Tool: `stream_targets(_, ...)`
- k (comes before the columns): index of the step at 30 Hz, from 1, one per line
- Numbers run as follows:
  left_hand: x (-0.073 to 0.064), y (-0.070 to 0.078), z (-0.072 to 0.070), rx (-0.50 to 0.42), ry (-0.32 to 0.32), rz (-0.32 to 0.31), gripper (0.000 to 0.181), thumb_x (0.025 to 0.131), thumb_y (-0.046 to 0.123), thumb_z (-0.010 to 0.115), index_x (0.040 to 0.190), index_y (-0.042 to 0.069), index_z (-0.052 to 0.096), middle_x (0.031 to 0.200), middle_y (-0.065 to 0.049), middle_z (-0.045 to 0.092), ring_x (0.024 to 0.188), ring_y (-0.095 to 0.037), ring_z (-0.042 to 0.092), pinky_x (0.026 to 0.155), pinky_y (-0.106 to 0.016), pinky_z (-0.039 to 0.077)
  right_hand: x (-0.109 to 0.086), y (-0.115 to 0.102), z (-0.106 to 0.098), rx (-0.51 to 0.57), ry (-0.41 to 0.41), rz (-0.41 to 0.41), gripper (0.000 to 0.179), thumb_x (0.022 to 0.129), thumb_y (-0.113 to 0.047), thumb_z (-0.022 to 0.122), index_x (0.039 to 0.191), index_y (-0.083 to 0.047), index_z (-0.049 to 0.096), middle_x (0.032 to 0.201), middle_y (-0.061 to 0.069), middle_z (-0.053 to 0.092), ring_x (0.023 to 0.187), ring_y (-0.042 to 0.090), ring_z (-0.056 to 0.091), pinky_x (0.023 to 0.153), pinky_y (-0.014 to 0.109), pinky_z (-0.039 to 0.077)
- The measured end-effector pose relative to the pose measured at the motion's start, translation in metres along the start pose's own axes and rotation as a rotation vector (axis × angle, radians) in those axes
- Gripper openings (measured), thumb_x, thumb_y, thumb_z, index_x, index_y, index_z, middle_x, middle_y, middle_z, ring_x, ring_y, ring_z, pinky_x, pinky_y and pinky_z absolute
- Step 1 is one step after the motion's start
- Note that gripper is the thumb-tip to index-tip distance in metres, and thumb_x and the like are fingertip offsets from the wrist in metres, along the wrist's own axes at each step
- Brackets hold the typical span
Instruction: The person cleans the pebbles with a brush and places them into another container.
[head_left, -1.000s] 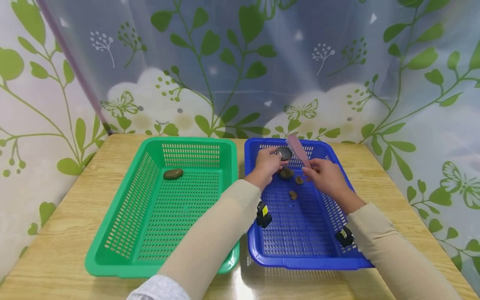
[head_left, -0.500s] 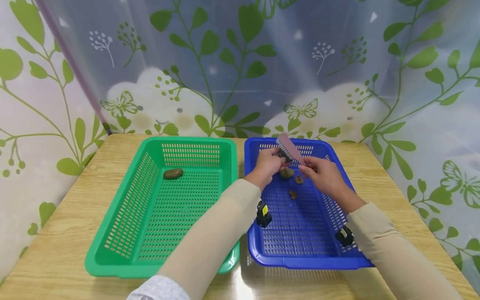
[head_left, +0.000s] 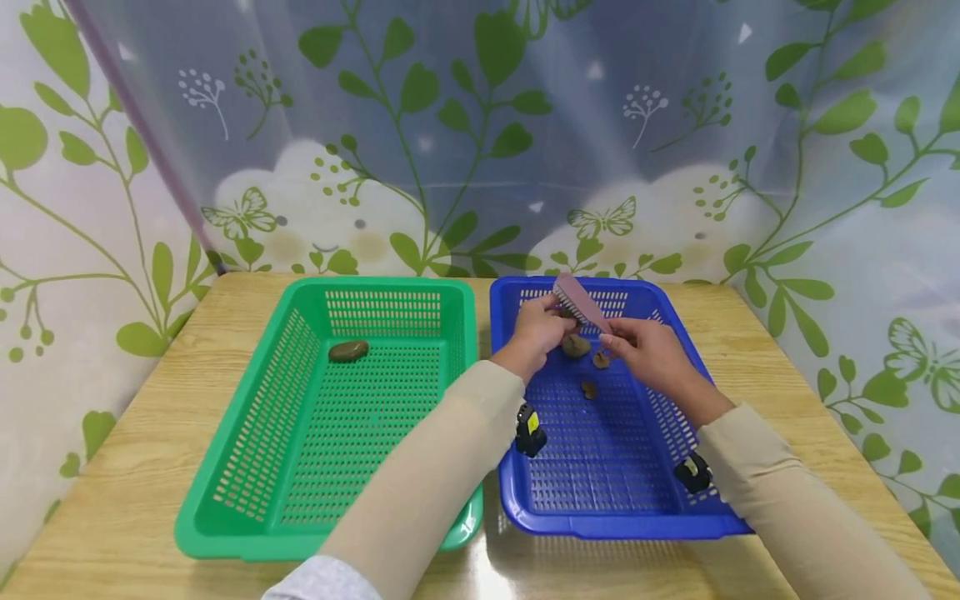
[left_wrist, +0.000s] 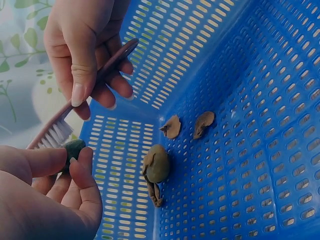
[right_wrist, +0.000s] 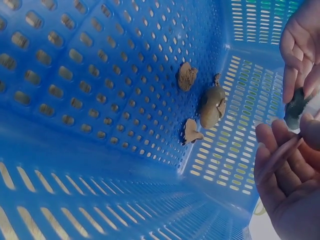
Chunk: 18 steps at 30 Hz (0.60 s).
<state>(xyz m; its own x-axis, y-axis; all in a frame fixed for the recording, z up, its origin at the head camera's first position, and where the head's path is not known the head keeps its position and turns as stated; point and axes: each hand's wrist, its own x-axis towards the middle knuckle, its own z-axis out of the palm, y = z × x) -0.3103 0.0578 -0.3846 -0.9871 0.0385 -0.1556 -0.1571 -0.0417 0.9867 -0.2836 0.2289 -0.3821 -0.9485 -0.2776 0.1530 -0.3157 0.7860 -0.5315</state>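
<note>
Over the back of the blue basket point(head_left: 622, 525), my left hand point(head_left: 538, 332) holds a smooth dark green stone point(left_wrist: 74, 152) between thumb and fingers. My right hand point(head_left: 648, 354) pinches the handle of a dusky pink brush point(head_left: 579, 300). Its white bristles point(left_wrist: 56, 134) lie against the stone, and the brush head covers most of the stone in the head view. Below the hands, an olive-grey stone point(left_wrist: 159, 164) rests on the basket floor. Around it are several curled, dry brown pieces, among them one piece point(left_wrist: 204, 123) lying farther out and another point(right_wrist: 191, 132) near the side wall.
Left of the blue basket stands a green basket point(head_left: 255, 547) with a shiny brown stone point(head_left: 348, 351) inside. Both baskets have perforated walls and sit on a wooden table point(head_left: 135, 450). A leaf-patterned curtain point(head_left: 465, 150) hangs behind the table.
The brush has moved left and down from beside the stone until its bristles lie over it. My left hand has stayed nearly in place with the stone.
</note>
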Motion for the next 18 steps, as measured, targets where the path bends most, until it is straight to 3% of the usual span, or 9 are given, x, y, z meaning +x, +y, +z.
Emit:
stream_targets(8, 0.0014, 0.0005, 0.0009, -0.034, 0.015, -0.013, 0.041, 0.091, -0.007, 0.060, 0.129, 0.005, 0.061, 0.117, -0.018, 0.067, 0.089, -0.022, 0.068, 0.090, -0.043, 0.051, 0.0001, -0.0010, -0.0038, -0.005, 0.022, 0.095, 0.036, 0.102, -0.023, 0.053, 0.124, 0.005, 0.060, 0.099, 0.020, 0.071, 0.086, 0.031, 0.069, 0.063, 0.034, 0.047)
stream_targets(13, 0.0022, -0.0008, 0.0019, -0.009, 0.037, 0.001, 0.045, 0.088, -0.009, 0.062, 0.130, 0.008, 0.059, 0.118, -0.020, 0.065, 0.089, -0.022, 0.066, 0.082, -0.036, 0.054, -0.0007, -0.0007, -0.0041, 0.009, 0.053, 0.104, 0.037, 0.102, -0.021, 0.052, 0.125, 0.006, 0.059, 0.100, 0.020, 0.071, 0.086, 0.030, 0.069, 0.070, 0.042, 0.052)
stream_targets(18, 0.0015, -0.0001, 0.0014, 0.076, 0.046, 0.008, 0.052, 0.084, -0.008, 0.068, 0.132, 0.010, 0.058, 0.125, -0.020, 0.061, 0.103, -0.024, 0.060, 0.081, -0.032, 0.053, 0.0003, 0.0002, -0.0035, 0.033, 0.076, 0.098, 0.037, 0.102, -0.020, 0.051, 0.128, 0.006, 0.057, 0.109, 0.022, 0.068, 0.089, 0.031, 0.070, 0.076, 0.047, 0.054)
